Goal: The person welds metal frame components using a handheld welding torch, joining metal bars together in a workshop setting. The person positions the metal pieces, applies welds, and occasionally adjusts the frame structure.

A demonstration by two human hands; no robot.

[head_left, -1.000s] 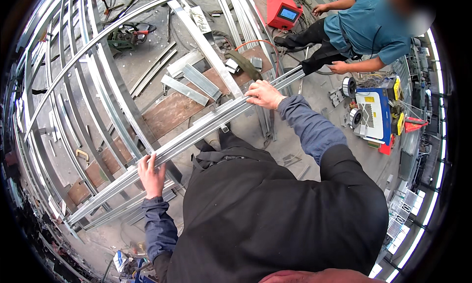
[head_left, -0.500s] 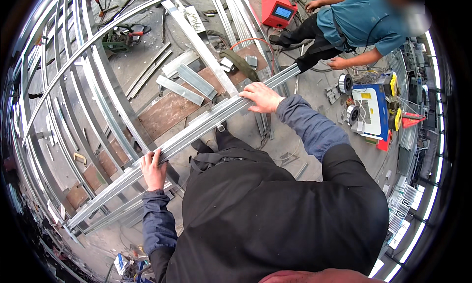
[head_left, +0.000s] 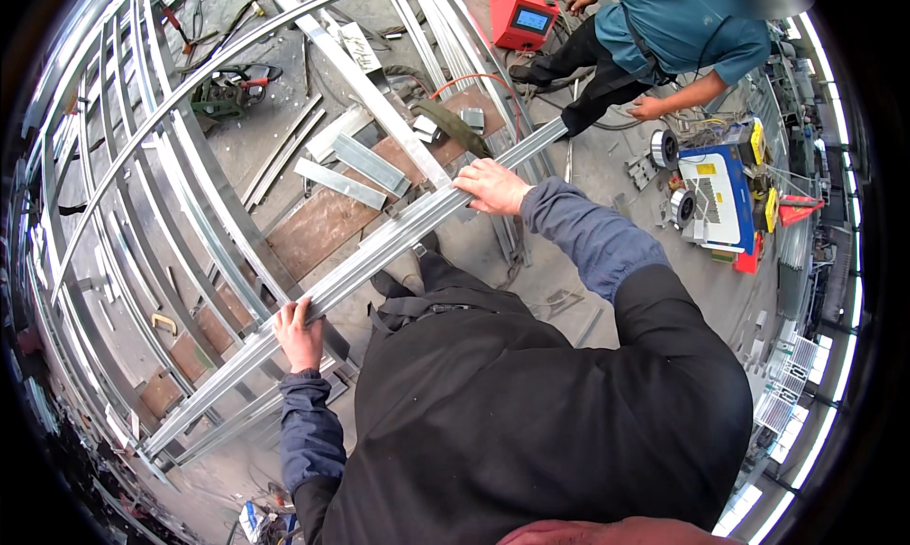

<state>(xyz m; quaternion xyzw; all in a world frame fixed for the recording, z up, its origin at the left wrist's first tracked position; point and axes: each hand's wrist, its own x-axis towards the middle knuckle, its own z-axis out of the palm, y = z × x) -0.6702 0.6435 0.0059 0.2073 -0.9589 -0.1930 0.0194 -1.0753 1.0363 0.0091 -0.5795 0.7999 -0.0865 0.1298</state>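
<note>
A long silvery metal profile (head_left: 384,245) with ridges along its length runs slantwise across the front of me, from the lower left to the upper right. Near its middle, my left hand (head_left: 300,336) grips the near edge, fingers bent over the top. Farther right, my right hand (head_left: 491,185) is wrapped over the same profile from above. Beneath and beyond it lies a metal frame (head_left: 204,190) of straight bars and one curved bar. The undersides of both hands are hidden.
A co-worker (head_left: 654,43) in a teal shirt stands at the upper right, by a red machine (head_left: 523,14) with a screen. Loose metal offcuts (head_left: 372,163) lie on a brown board (head_left: 313,225). A blue-and-white wire-feed machine (head_left: 716,199) stands at right; a green power saw (head_left: 223,92) lies upper left.
The view has shifted slightly, so the surroundings sit a little differently in the picture. Both my hands keep their places on the metal profile.
</note>
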